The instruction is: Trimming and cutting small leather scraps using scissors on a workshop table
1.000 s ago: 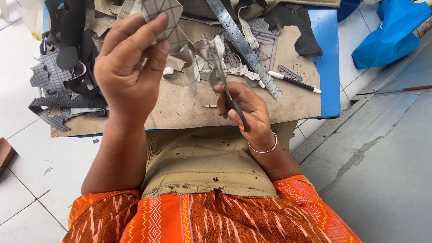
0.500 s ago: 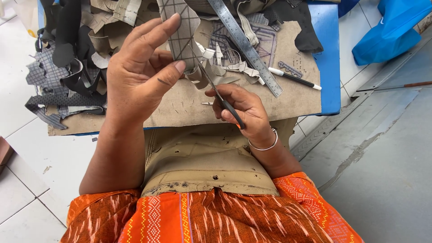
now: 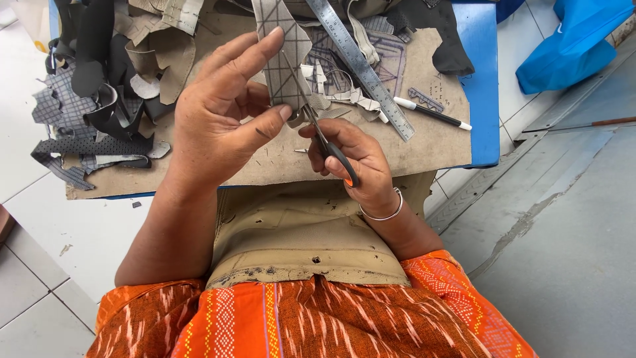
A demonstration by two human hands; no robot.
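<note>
Since half a second ago, left hand [image 3: 218, 126] has dropped lower, its grip pinching the grey piece [image 3: 281, 53] at 12 o'clock over the worktop [image 3: 437, 142]. Right hand [image 3: 348, 162] grips scissors [image 3: 328, 142], cutting its lower edge; best followed with short, steady snips.

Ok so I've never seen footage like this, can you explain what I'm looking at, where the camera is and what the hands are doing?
The one picture comes from a camera worn on the person's head, looking down at their own bare hands; there is no machine. The left hand pinches a grey patterned piece of sheet material. The right hand grips scissors, blades at the piece's lower edge. Below lies a brown board with a steel ruler, a pen and many scraps. The orange cloth covers the person's lap.
</note>
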